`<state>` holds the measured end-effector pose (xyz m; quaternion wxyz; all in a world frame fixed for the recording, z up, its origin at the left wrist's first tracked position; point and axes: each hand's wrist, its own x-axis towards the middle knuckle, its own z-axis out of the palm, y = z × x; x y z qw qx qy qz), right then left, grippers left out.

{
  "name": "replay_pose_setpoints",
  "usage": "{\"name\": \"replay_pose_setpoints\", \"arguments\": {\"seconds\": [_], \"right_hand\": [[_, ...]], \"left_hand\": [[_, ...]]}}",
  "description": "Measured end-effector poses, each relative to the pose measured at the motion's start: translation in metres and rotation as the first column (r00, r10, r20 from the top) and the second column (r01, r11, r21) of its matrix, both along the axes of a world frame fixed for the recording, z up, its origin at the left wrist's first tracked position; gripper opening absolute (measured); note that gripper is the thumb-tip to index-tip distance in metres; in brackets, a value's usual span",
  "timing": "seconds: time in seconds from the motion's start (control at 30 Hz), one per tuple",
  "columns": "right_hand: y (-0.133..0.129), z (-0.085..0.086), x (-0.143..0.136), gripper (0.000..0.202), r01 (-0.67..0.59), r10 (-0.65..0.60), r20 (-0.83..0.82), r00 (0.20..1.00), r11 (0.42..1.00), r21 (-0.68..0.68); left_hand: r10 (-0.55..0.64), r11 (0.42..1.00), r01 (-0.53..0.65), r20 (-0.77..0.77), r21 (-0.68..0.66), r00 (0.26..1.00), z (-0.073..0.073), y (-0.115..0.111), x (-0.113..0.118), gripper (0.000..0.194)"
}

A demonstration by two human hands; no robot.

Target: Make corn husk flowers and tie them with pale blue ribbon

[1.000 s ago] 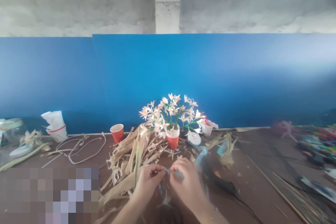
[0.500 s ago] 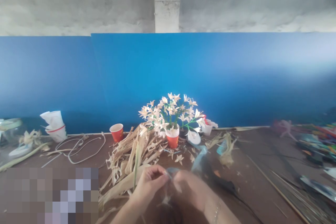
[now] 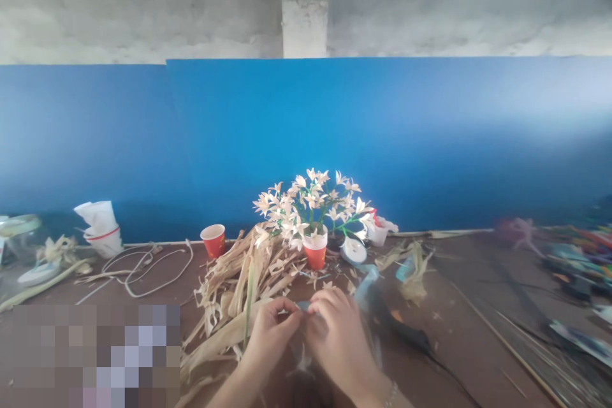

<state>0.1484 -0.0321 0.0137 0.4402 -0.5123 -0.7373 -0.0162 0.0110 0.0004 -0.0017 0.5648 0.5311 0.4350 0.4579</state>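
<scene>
My left hand (image 3: 272, 335) is closed, its thumb and forefinger pinched together over the table. Facing it, my right hand (image 3: 337, 335) has its fingers curled in, the tips almost meeting those of the left. Whatever sits between the fingertips is too small and blurred to name. A blurred bluish patch shows just behind the fingertips. Below the hands, a pale star-shaped flower (image 3: 302, 364) appears blurred on the table. Beyond them stands a red paper cup (image 3: 315, 258) full of cream flowers (image 3: 310, 201) on green stems.
Dried husks (image 3: 243, 274) are heaped left of the hands. To the right lies a blue and black corded tool (image 3: 406, 331), like a glue gun. Behind are a white spool (image 3: 354, 251) and another red cup (image 3: 213, 241). A white cable (image 3: 143, 293) loops at left; thin sticks (image 3: 530, 344) lie right.
My right hand has turned so that its back and knuckles now face up, and its fingers have come up beside the left fingertips. The left hand has barely moved.
</scene>
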Motion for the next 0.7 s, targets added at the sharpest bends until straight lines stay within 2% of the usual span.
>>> {"name": "replay_pose_setpoints", "arguments": {"seconds": [0.13,0.3,0.4,0.47,0.5,0.53,0.6,0.63,0.67,0.7], "right_hand": [[0.002,0.0,0.002,0.014,0.054,-0.057,0.062,0.996,0.997,0.053],[0.001,0.007,0.003,0.015,0.03,-0.037,0.1,0.994,0.997,0.078],[0.003,0.006,0.005,0.015,-0.021,0.021,0.049,0.999,1.0,0.015],[0.005,0.003,0.008,0.013,-0.094,0.083,-0.097,0.992,0.989,-0.113],[0.007,0.002,0.01,0.012,-0.158,0.111,-0.212,0.971,0.962,-0.221],[0.008,0.001,0.012,0.011,-0.243,0.121,-0.342,0.932,0.908,-0.341],[0.009,0.002,0.016,0.013,-0.454,0.103,-0.566,0.818,0.721,-0.524],[0.009,0.003,0.017,0.015,-0.542,0.094,-0.635,0.766,0.627,-0.56],[0.009,0.003,0.019,0.016,-0.602,0.095,-0.678,0.728,0.56,-0.568],[0.008,0.004,0.019,0.016,-0.639,0.111,-0.7,0.706,0.527,-0.56]], "left_hand": [[-0.009,0.998,0.012,-0.064,0.056,0.998,-0.002,0.005,-0.003,0.019],[-0.016,1.0,0.017,-0.044,0.02,0.999,0.0,0.008,-0.005,0.019],[-0.019,1.0,0.019,-0.009,-0.002,1.0,0.003,0.007,-0.005,0.02],[-0.03,1.0,0.03,-0.002,0.006,1.0,0.005,0.006,-0.006,0.018],[-0.042,0.999,0.042,0.001,0.015,0.999,0.006,0.005,-0.006,0.018],[-0.063,0.998,0.062,0.005,0.022,0.998,0.006,0.005,-0.007,0.017],[-0.117,0.993,0.117,0.02,0.035,0.993,0.007,0.002,-0.008,0.017],[-0.15,0.988,0.149,0.026,0.04,0.988,0.008,0.001,-0.008,0.017],[-0.183,0.982,0.181,0.031,0.044,0.983,0.009,-0.001,-0.009,0.018],[-0.214,0.976,0.213,0.034,0.045,0.976,0.01,-0.003,-0.009,0.019]]}}
